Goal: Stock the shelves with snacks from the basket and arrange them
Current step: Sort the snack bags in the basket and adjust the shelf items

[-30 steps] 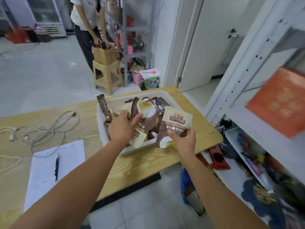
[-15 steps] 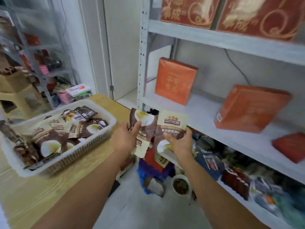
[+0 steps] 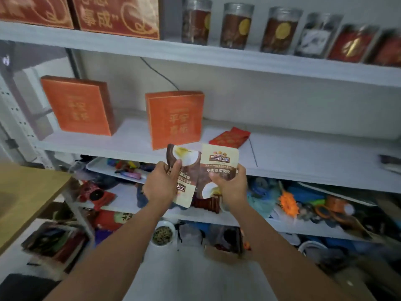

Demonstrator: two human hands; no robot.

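1. Two snack pouches are held side by side at the centre of the frame, in front of the middle shelf's front edge. The left pouch (image 3: 184, 170), brown and cream, has its print upside down. The right pouch (image 3: 219, 164) is upright, with its cream top panel facing the camera. Their inner edges meet or overlap.
2. The left hand (image 3: 161, 184) grips the left pouch at its left side, thumb pressed across the front and fingers behind.
3. The right hand (image 3: 233, 185) grips the right pouch at its lower right, thumb on the front and fingers curled round the right edge.
4. The white middle shelf (image 3: 303, 157) runs across the frame behind the pouches. Two orange boxes stand upright on it, one at centre left (image 3: 78, 105) and one just above the pouches (image 3: 174, 119). A red packet (image 3: 231, 137) lies flat right of the second box.
5. The upper shelf (image 3: 217, 55) carries red boxes (image 3: 117, 16) at upper left and a row of clear jars (image 3: 196, 20) towards upper right.
6. Below the hands, the lower shelves hold blurred, mixed clutter, with a small round bowl (image 3: 162, 234) at lower centre. A wooden table corner (image 3: 26, 192) enters from the left edge.
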